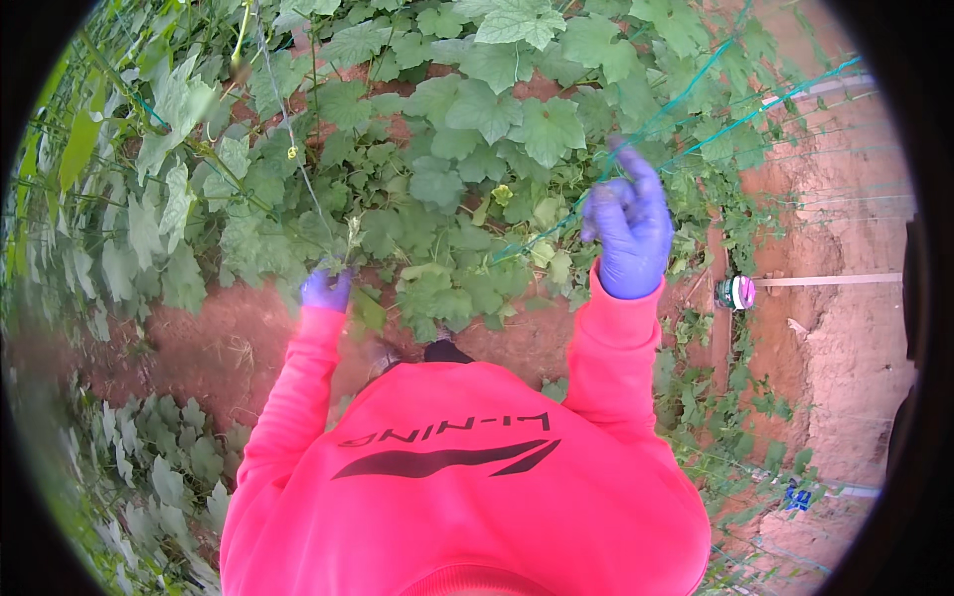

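Note:
My left hand (326, 289), in a purple glove, is low among the leaves at the front of the vine plants (487, 109). Its fingers are closed at the base of a pale vine shoot (353, 236), and leaves partly hide the fingertips. A thin grey string (290, 127) slants down toward this hand from the top. Farther right, my gloved right hand (631, 230) is raised with its index finger stretched up and its other fingers curled. Green twine (760, 111) runs to this hand from the upper right and reappears on its left, seemingly caught in the curled fingers.
Reddish soil (219, 343) lies between the plants and more leafy plants (164, 477) behind on the left. At the right, a white and green container with a pink part (736, 292) stands beside a pale strip (835, 280). A blue object (797, 496) lies lower right.

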A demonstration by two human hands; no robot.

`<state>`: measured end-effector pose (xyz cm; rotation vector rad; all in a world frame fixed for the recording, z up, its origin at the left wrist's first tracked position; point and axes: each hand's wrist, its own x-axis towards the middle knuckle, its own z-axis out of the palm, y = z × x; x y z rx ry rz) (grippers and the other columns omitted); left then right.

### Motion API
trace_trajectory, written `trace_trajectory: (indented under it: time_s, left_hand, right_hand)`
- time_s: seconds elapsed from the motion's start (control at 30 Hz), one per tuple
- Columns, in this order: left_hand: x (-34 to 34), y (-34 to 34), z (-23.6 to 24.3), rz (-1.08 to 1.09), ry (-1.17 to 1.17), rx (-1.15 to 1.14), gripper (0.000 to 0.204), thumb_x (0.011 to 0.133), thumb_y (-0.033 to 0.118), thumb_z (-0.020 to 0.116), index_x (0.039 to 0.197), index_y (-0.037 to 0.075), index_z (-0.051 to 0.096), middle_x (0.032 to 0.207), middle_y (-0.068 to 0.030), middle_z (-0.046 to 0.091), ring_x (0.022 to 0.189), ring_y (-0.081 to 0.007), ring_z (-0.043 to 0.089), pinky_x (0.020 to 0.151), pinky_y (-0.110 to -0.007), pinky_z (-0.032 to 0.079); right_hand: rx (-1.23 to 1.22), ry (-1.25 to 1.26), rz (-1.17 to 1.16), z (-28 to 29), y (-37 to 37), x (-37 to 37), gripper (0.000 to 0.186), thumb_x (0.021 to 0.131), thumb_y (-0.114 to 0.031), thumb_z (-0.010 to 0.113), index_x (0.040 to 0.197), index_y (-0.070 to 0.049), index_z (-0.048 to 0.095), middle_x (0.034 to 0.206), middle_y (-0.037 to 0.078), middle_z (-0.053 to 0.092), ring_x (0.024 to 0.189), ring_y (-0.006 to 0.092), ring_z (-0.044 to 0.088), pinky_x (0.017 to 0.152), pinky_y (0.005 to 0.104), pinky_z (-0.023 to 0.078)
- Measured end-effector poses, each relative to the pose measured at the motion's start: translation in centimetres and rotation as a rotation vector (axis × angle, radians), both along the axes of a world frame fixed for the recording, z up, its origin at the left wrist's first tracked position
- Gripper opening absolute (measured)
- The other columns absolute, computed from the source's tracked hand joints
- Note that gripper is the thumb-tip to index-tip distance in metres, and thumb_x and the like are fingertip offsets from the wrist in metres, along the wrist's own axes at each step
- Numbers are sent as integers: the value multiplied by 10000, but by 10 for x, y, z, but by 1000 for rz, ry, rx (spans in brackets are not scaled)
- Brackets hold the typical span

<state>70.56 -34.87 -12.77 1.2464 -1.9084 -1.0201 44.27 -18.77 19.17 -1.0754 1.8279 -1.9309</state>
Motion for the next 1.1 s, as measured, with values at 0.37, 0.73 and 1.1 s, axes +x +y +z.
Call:
trace_trajectory:
  time_s: [0.37, 0.73, 1.1]
  left_hand:
    - [19, 12, -80, -77, -380, 86, 263, 735, 281, 627, 817, 31, 605, 753, -190, 625, 713, -361, 603, 647, -419, 490]
    - [-84, -15, 25, -166, -82, 226, 275, 747, 214, 625, 954, 40, 568, 844, -145, 640, 740, -286, 626, 680, -376, 504]
    - [-77, 21, 53, -389, 319, 373, 268, 791, 76, 603, 1030, 3, 508, 854, -88, 617, 736, -136, 600, 677, -270, 502]
  right_hand:
    - [-648, 35, 878, 141, 35, -23, 133, 865, -155, 483, 753, -109, 540, 560, -47, 529, 447, 88, 489, 577, 280, 333]
    - [483, -483, 1032, -82, -28, 44, 138, 884, -119, 509, 883, -2, 582, 655, 36, 568, 494, 98, 501, 476, 214, 398]
    - [887, -327, 533, -250, -70, 59, 214, 834, -240, 570, 782, -41, 631, 615, 35, 574, 472, 107, 512, 457, 241, 417]
